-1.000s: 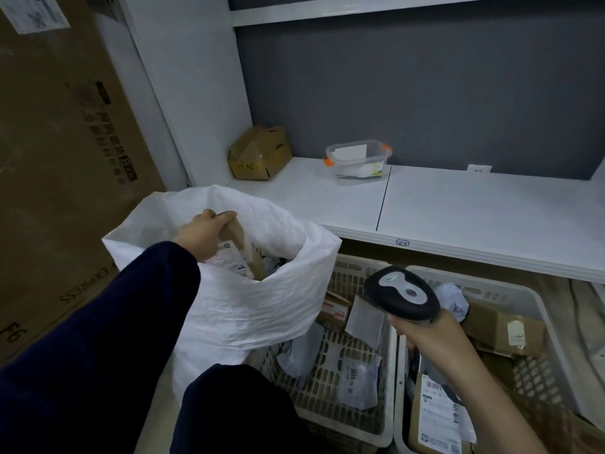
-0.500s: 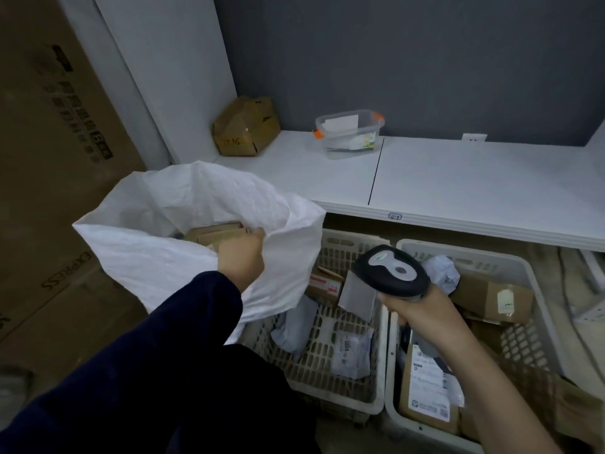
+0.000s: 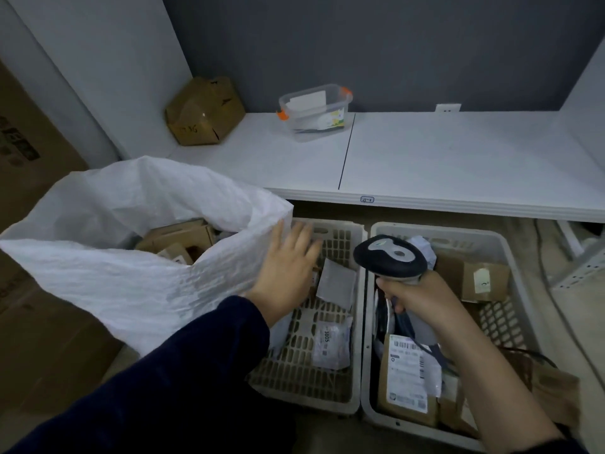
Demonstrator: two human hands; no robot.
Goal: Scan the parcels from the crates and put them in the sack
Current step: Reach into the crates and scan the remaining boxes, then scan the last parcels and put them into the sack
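A white woven sack stands open at the left with brown cardboard parcels inside. My left hand is empty, fingers spread, over the left crate, just right of the sack's rim. Under it lie a grey flat parcel and a white bag parcel marked 3005. My right hand grips a black and grey barcode scanner above the right crate. That crate holds a labelled cardboard parcel and a small brown box.
A white shelf runs behind the crates, carrying a crumpled cardboard box and a clear plastic tub with orange clips. Large cardboard cartons stand at the left. Cables trail on the floor at the right.
My left hand let go of a brown parcel inside the sack, came out empty and moved right over the left crate. The scanner hand stayed above the right crate.
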